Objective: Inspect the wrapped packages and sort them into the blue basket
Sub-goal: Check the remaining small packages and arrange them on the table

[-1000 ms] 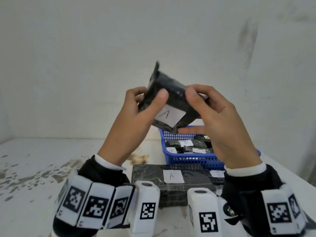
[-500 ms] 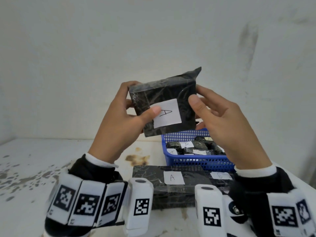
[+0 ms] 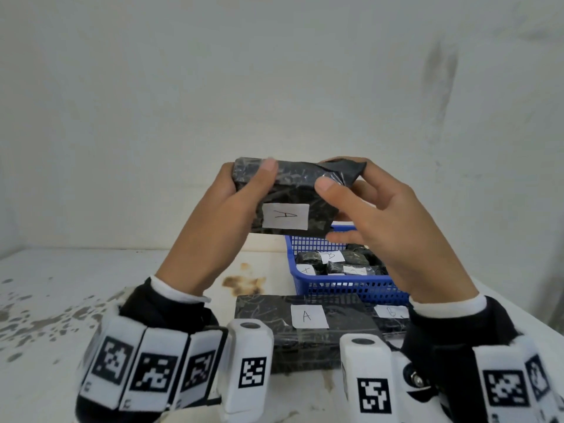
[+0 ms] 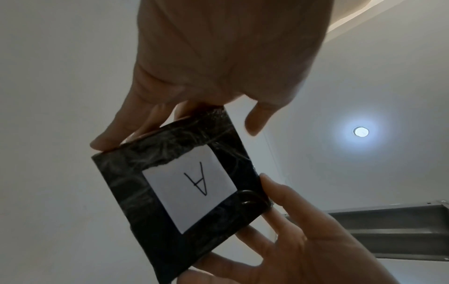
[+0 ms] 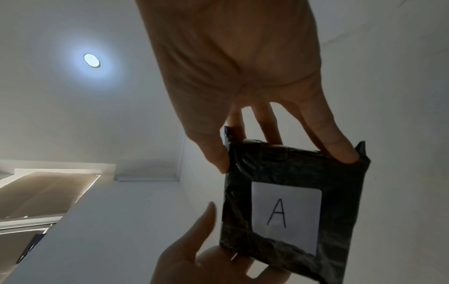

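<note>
Wrapped package [image 3: 285,196], flat, rectangular, black plastic film, white paper label [image 3: 285,215] marked "A": you hold it raised above the tabletop [image 3: 91,279], in front of the pale wall, its labelled face tilted toward you. Loose pointed flap of film at its far right corner.

Your left hand [image 3: 219,227]: grip closed on the package's left end, thumb across the near upper face, fingers behind. In the left wrist view the fingers [image 4: 126,126] lie along one edge of the same package [image 4: 136,192].

Your right hand [image 3: 387,227]: grip closed on the package's right end, thumb on the near face, fingers wrapped behind the flap. In the right wrist view the thumb and fingers [image 5: 323,132] clamp the top edge of the package [image 5: 345,192], label [image 5: 285,215] reading "A".

Blue perforated plastic basket [image 3: 351,288]: on the tabletop, right of centre, beyond the near packages, partly hidden by your right hand. Contents: several small black wrapped packages with white labels [image 3: 329,261]; one reads "B", the others are too small to read.

Second black wrapped package labelled "A" [image 3: 302,325]: larger, lying flat on the tabletop, near side of the basket, just beside it.

Third black wrapped package labelled "B" [image 3: 390,314]: flat on the tabletop, right of the second, partly hidden behind your right sleeve.

Tabletop: white, worn, with brown stain [image 3: 244,282] left of the basket and grey speckling at far left.
</note>
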A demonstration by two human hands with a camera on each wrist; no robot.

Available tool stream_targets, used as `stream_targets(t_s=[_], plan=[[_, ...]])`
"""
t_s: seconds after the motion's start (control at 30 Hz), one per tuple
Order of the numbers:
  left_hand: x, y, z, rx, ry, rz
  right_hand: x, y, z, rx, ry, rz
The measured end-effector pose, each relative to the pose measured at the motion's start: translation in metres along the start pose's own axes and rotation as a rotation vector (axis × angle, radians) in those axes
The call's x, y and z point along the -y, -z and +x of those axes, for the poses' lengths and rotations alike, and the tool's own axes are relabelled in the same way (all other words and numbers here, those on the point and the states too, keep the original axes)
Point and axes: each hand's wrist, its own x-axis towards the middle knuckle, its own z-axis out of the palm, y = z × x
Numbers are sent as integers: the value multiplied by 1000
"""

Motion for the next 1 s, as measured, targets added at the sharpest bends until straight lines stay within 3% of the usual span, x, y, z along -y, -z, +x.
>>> stream_targets(t_s=[0.43, 0.67, 0.83, 1.0], plan=[[-4, -9, -2, 13, 1, -58, 0, -2, -1, -47, 129, -40], [-4, -3, -1, -19, -1, -46, 1, 1, 0, 5, 123, 25], [-5, -2, -3, 61, 93, 86, -2, 1, 2, -24, 191, -19], [-12, -1, -4, 41, 112, -118, -3, 3, 4, -52, 100, 1]])
